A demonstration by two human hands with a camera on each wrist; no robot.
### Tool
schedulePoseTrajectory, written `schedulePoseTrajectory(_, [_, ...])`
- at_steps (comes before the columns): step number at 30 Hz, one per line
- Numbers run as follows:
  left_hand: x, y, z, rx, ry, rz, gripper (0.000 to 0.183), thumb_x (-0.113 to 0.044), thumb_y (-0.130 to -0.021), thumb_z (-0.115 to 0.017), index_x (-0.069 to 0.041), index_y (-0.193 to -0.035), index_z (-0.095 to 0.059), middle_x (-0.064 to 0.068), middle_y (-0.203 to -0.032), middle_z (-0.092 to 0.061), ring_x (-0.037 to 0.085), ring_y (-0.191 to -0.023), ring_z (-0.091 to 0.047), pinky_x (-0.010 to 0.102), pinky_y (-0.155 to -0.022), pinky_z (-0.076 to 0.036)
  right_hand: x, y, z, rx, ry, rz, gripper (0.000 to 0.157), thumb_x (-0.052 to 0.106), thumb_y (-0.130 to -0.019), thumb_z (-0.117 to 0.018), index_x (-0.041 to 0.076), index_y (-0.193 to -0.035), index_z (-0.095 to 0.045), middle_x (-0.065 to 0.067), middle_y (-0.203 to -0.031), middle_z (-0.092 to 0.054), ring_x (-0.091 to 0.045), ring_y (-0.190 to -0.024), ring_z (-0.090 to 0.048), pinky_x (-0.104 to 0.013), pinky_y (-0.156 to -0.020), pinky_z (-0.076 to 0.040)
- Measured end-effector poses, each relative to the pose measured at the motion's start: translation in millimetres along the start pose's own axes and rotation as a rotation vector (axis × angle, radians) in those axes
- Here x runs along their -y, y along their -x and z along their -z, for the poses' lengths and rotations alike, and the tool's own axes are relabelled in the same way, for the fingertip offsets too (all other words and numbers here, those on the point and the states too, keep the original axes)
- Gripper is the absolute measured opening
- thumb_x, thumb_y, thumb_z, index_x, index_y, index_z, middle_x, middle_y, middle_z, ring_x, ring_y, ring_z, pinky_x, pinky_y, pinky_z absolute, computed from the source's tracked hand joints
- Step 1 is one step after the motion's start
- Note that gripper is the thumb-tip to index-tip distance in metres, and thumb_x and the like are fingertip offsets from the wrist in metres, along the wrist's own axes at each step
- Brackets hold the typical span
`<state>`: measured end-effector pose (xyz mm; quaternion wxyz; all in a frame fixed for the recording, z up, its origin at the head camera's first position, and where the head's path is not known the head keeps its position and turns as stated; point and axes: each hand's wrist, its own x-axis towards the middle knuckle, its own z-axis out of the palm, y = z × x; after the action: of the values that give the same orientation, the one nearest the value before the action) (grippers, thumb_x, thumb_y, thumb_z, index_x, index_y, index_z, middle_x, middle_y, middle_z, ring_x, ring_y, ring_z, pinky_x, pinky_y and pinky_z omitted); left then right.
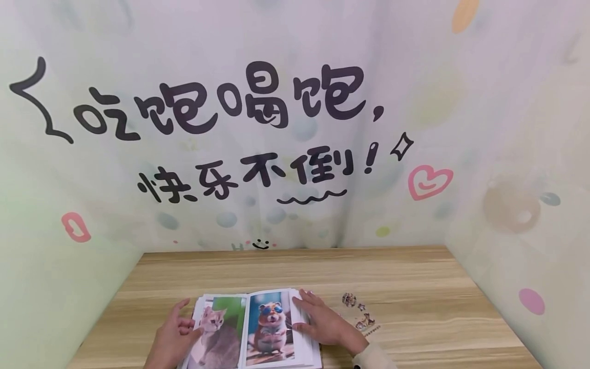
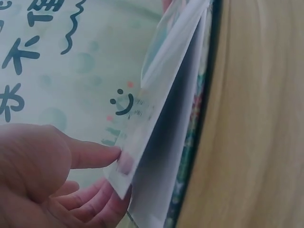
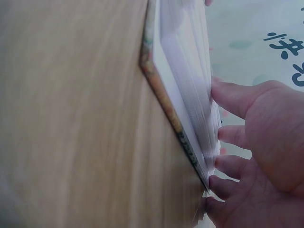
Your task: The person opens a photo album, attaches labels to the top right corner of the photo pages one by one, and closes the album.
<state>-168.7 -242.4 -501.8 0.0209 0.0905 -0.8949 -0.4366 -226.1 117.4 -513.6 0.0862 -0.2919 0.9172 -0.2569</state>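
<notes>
A photo album [image 1: 314,359] lies spread on the table, its thick stack of pages between patterned covers. The left page holds a photo of a cat [image 1: 220,341]; on the right is a hamster in sunglasses [image 1: 272,333]. My left hand [image 1: 171,335] is at the album's left edge, where thumb and fingers pinch the corner of a clear-sleeved page [image 2: 130,159], lifted off the white sheet below. At the opposite edge my right hand [image 1: 324,322] lies with fingers spread, its fingertips touching the page edges [image 3: 202,102].
Just right of the album, a clear sheet of small stickers [image 1: 361,312] lies partly behind the right wrist. The wood-grain table [image 1: 415,287] meets a printed curtain [image 1: 295,215] at the back, with curtain on both sides too.
</notes>
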Motion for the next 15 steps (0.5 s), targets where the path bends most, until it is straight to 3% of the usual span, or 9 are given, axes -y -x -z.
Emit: schedulePoseTrajectory(15, [4.4, -0.2, -5.8, 0.001, -0.047, -0.02, 0.084, -0.006, -0.077, -0.077, 0.006, -0.146, -0.031, 0.01, -0.094, -0.066, 0.017, -0.081, -0.064, 0.026, -0.066, -0.051, -2.7, -0.4, -1.2, -0.004, -0.014, 0.009, 0.07, 0.044, -0.095, -0.061, 0.009, -0.151, -0.039, -0.019, -0.161, -0.025, -0.04, -0.147, -0.023, -0.057, -0.115, -0.026])
